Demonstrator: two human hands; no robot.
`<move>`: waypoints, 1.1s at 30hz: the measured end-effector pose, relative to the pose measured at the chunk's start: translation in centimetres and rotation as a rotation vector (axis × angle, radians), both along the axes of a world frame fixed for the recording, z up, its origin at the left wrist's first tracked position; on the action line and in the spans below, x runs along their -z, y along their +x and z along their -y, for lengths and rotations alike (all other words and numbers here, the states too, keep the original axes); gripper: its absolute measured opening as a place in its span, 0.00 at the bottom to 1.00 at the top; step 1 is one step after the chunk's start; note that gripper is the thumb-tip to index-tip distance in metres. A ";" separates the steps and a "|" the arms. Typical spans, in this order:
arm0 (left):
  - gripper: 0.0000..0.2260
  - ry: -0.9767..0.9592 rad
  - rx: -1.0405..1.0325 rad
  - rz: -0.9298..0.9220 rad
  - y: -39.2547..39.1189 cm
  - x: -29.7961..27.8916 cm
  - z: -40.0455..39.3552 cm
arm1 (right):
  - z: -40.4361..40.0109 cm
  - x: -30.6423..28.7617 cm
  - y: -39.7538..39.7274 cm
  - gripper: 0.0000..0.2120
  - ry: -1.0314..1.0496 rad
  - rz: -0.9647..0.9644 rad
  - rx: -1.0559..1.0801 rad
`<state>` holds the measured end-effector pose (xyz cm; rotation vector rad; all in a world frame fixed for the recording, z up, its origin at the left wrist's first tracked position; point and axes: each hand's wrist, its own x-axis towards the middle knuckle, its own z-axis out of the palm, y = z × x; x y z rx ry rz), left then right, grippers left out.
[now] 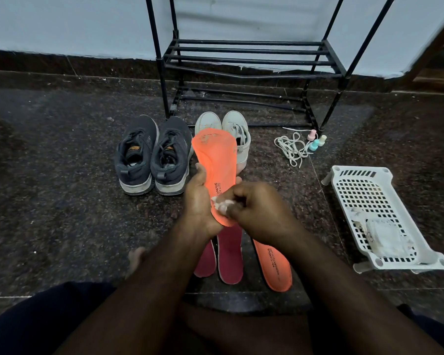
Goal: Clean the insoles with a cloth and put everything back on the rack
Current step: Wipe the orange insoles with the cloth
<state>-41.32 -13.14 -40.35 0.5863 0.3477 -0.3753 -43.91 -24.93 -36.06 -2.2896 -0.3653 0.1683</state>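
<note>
While the left hand [199, 198] grips the orange insole [217, 160] by its near half, fingers curled round the edge, the right hand [256, 206] pinches a small white cloth [222, 204] against the heel end. The insole's long axis runs away from the person — toe pointing up toward the shoe rack [246, 60], heel lowest and nearest the body — so the soiled toe patch lies beyond both hands, farther from the right one; wiping would probably have to travel outward along that axis. On the floor beneath lie two dark red insoles [230, 257] and a second orange insole [276, 265], lengthwise too. Grey shoes [153, 155] and white shoes [237, 131] stand before the rack; a white basket [385, 219] sits to the right.
</note>
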 end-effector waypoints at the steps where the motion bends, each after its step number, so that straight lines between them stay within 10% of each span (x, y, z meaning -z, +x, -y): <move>1: 0.37 -0.041 0.003 0.003 -0.1 -0.1 0.2 | 0.2 0.0 0.3 0.06 0.025 0.071 0.057; 33: 0.16 0.179 0.147 0.088 -1.0 1.2 1.6 | 2.9 1.4 3.1 0.06 -0.215 0.486 0.173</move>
